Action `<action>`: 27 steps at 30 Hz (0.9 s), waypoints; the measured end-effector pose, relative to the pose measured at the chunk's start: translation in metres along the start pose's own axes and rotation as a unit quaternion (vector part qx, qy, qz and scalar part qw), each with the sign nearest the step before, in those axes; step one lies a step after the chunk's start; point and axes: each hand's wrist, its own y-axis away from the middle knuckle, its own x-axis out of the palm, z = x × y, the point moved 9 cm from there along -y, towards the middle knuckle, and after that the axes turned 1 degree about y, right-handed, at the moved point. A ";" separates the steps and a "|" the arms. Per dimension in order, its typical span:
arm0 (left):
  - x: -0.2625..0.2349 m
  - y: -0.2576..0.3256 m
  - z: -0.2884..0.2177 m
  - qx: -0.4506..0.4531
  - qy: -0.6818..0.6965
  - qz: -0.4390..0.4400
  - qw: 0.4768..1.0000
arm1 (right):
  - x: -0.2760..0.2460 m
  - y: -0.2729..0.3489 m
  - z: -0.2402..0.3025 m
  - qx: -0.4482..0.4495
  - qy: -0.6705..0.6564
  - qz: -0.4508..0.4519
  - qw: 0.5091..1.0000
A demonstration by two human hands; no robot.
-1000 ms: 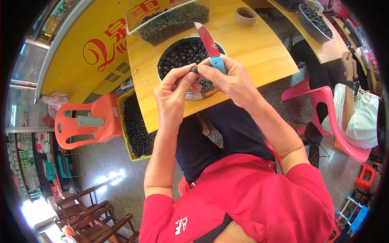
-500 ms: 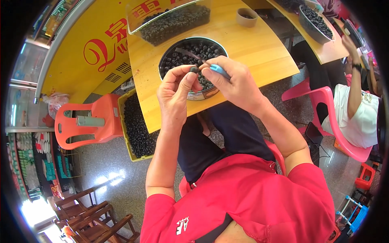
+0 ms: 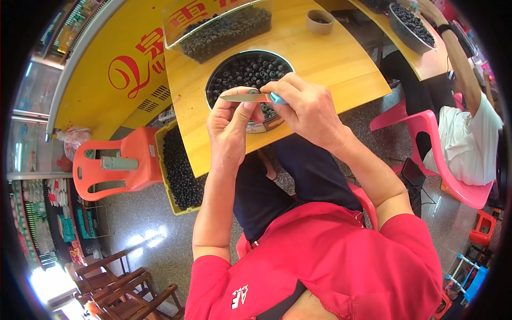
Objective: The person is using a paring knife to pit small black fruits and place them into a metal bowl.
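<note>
Right hand (image 3: 309, 109) clamps the blue-handled knife (image 3: 242, 98), blade against the dark round piece (image 3: 253, 91) the left hand (image 3: 229, 125) pinches; cut yet? Hard to tell. Bowl (image 3: 249, 51) just beyond both holds plenty more.

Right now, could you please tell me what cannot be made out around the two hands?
All in the head view:
Small dark piece in the left hand: lower part covered by the knife.
Knife handle: mostly hidden in the right hand.
Round tub: near-side contents hidden behind the hands.
Clear box: far side cut off by the top edge.
Cup: contents too small to identify.
</note>
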 end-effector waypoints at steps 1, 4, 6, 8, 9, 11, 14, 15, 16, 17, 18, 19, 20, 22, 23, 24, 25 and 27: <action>0.001 0.000 0.000 -0.002 0.011 0.006 1.000 | 0.000 0.000 -0.001 0.000 0.000 0.000 1.000; 0.002 0.000 0.001 -0.014 0.029 0.007 0.999 | -0.003 0.000 -0.002 -0.001 0.006 -0.013 1.000; 0.001 -0.001 0.002 -0.015 0.026 0.005 1.000 | -0.006 0.000 -0.002 -0.005 0.002 -0.021 1.000; 0.001 -0.001 0.002 -0.016 0.022 0.003 1.000 | -0.005 -0.001 -0.001 -0.009 0.004 -0.018 1.000; 0.002 0.000 0.001 -0.014 0.021 0.002 1.000 | -0.004 -0.002 -0.001 -0.012 0.008 -0.014 1.000; 0.003 0.000 0.001 -0.012 0.021 0.001 1.000 | -0.003 -0.001 -0.002 -0.012 0.010 -0.015 1.000; 0.002 -0.001 0.000 -0.012 0.015 0.000 1.000 | -0.002 -0.002 -0.003 -0.011 0.008 -0.015 1.000; 0.002 -0.001 0.001 -0.011 0.014 0.000 1.000 | -0.002 -0.002 -0.003 -0.009 0.007 -0.015 1.000; 0.001 -0.001 0.001 -0.010 0.013 -0.001 1.000 | -0.002 -0.002 -0.004 -0.009 0.007 -0.016 1.000; 0.002 -0.002 0.000 -0.009 0.013 -0.001 1.000 | -0.003 -0.002 -0.004 -0.012 0.010 -0.017 1.000; 0.004 -0.002 -0.001 -0.009 0.023 0.008 1.000 | -0.003 -0.002 -0.004 -0.016 0.013 -0.019 1.000; 0.006 -0.002 -0.002 -0.009 0.033 0.018 0.999 | -0.004 -0.003 -0.006 -0.016 0.014 -0.020 1.000; 0.007 -0.002 -0.005 -0.009 0.034 0.019 0.999 | -0.004 -0.004 -0.012 0.004 0.031 -0.014 0.999; 0.008 -0.002 -0.006 -0.018 0.063 0.011 0.998 | -0.002 -0.005 -0.019 0.022 0.050 -0.009 0.998; 0.009 -0.003 -0.006 -0.017 0.064 0.013 0.998 | -0.002 -0.004 -0.026 0.048 -0.013 -0.024 0.998; 0.006 -0.003 -0.005 -0.017 0.035 0.006 0.999 | -0.002 -0.006 -0.027 0.072 -0.079 -0.036 0.994; 0.003 -0.002 -0.004 -0.017 0.005 -0.002 1.000 | -0.004 -0.008 -0.022 0.070 -0.080 -0.035 0.994; 0.002 -0.002 -0.006 -0.004 -0.026 -0.006 1.000 | 0.025 0.003 -0.033 0.274 -0.389 0.079 0.876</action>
